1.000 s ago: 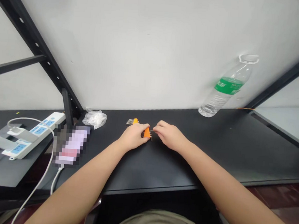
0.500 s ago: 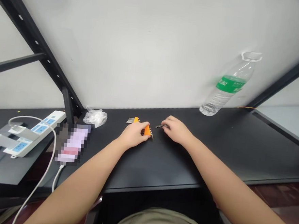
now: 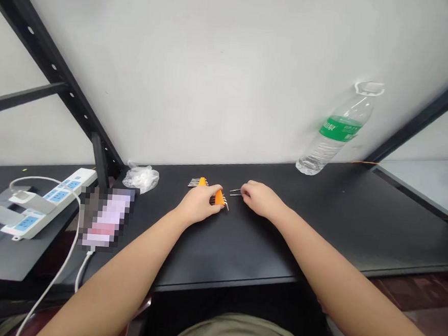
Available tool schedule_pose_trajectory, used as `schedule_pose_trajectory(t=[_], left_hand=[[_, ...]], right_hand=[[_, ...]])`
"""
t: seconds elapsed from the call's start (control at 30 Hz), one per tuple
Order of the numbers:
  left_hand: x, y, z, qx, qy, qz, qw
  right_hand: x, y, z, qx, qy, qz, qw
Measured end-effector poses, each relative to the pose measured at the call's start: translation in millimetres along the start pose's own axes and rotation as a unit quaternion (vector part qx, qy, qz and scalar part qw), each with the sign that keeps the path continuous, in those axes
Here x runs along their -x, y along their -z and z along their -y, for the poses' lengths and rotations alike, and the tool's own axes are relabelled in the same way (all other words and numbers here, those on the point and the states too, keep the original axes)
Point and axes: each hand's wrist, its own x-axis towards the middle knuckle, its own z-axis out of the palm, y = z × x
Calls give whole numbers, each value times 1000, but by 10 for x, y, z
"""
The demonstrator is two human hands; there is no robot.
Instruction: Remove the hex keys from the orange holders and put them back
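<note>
My left hand (image 3: 198, 203) is closed around an orange hex key holder (image 3: 219, 197), thumb and fingers gripping its right part. Silver hex keys (image 3: 193, 182) stick out at the holder's left end, and short bent ends show at its right. The middle of the holder is hidden under my hand. Just to the right, my right hand (image 3: 259, 197) pinches two thin metal hex keys (image 3: 236, 195), whose tips point left toward the holder without touching it. The parts inside the fingers are hidden. Both hands are low over the black table (image 3: 226, 250).
A crumpled clear plastic bag (image 3: 142, 178) lies at the back left. Near it is a phone (image 3: 107, 218) with a white cable. A white power strip (image 3: 53, 202) with chargers lies farther left. At the back right, a large plastic bottle (image 3: 336, 130) stands by the wall.
The hex keys in my right hand have spread, so two separate tips now show. My left hand keeps its grip on the holder. The view has shifted slightly.
</note>
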Motion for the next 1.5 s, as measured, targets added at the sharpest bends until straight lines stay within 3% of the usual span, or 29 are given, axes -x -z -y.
schedule_pose_trajectory(t=[0.13,0.27,0.5,0.67,1.5], left_hand=[[-9,-15,13,1,-4,-5,1000],[-9,-35,36,5,-7,0,1000],[8,-41,37,19,-27,1,999],[-9,-40,28,21,-37,-7,999],[-14,-17,23,35,-30,0,999]], right_hand=[[35,56,67,8,-36,47,998],[53,75,101,-32,5,48,998],[37,53,136,-189,139,-74,969],[42,43,163,-198,200,-118,952],[95,70,160,-113,201,-144,962]])
